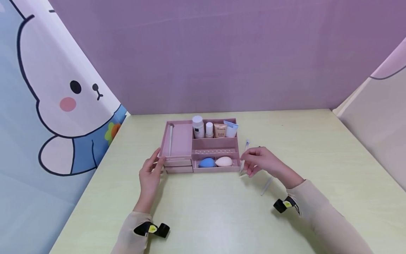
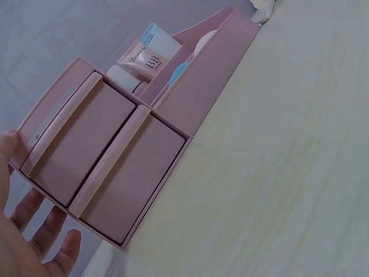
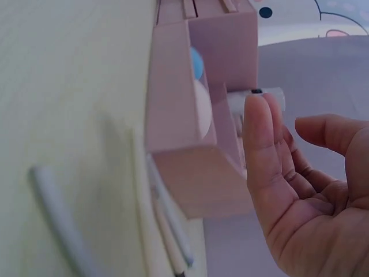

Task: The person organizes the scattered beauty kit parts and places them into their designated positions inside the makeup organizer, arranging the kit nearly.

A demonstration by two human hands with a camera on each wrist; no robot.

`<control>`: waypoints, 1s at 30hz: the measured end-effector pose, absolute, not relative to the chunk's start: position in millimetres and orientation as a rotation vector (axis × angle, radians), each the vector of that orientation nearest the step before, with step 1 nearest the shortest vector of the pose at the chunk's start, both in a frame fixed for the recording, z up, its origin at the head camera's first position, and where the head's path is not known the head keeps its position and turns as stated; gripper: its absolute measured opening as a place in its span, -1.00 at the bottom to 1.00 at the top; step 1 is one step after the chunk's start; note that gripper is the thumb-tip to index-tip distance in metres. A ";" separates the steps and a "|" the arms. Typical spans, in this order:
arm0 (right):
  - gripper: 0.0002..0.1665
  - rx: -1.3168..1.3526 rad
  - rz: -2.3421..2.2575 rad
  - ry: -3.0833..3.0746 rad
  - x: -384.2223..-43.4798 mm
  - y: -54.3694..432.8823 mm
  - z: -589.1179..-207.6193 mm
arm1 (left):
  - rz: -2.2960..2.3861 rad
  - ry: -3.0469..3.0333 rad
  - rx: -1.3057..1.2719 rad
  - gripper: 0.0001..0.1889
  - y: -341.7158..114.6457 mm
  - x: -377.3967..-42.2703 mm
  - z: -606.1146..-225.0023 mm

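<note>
Right hand [image 1: 257,159]: empty, thumb parted from forefinger, held above slender pale sticks [image 3: 144,210].
Left hand [image 1: 149,176]: rested loosely against the pink boxy drawer organiser's [image 1: 214,142] left front corner.
Sticks: laid on the pale bench [image 1: 215,211] beside its right wall, roughly front to back; right hand nearer.

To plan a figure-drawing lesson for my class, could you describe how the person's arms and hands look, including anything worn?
Both arms have plain beige sleeves: left sleeve, right sleeve. The left hand and right hand wear no gloves. Near each wrist sits a black band with a yellow label and a small, black, boxy camera.
</note>
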State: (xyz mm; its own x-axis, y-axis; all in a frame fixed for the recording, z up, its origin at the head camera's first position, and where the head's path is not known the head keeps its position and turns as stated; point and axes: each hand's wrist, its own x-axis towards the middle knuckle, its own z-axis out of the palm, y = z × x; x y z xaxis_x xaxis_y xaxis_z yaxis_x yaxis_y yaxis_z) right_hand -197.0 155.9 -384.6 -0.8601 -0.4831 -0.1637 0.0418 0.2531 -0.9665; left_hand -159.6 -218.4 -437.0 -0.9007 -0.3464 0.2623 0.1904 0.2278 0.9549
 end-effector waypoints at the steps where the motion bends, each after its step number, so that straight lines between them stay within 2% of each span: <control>1: -0.62 -0.389 -1.638 2.106 -195.9 159.5 -386.2 | -1.716 -2.086 0.146 -0.59 -218.4 -159.3 -436.8; 14: -0.59 -0.248 -1.565 2.181 -185.6 204.8 -405.1 | -1.717 -2.123 0.171 -0.61 -205.0 -141.4 -402.8; 23: -0.64 -0.213 -1.493 2.160 -180.0 227.5 -415.1 | -1.745 -2.088 0.174 -0.59 -217.1 -157.3 -434.2; 30: -0.65 -0.228 -1.448 2.119 -176.3 238.8 -413.6 | -1.728 -2.084 0.152 -0.59 -217.6 -159.6 -436.7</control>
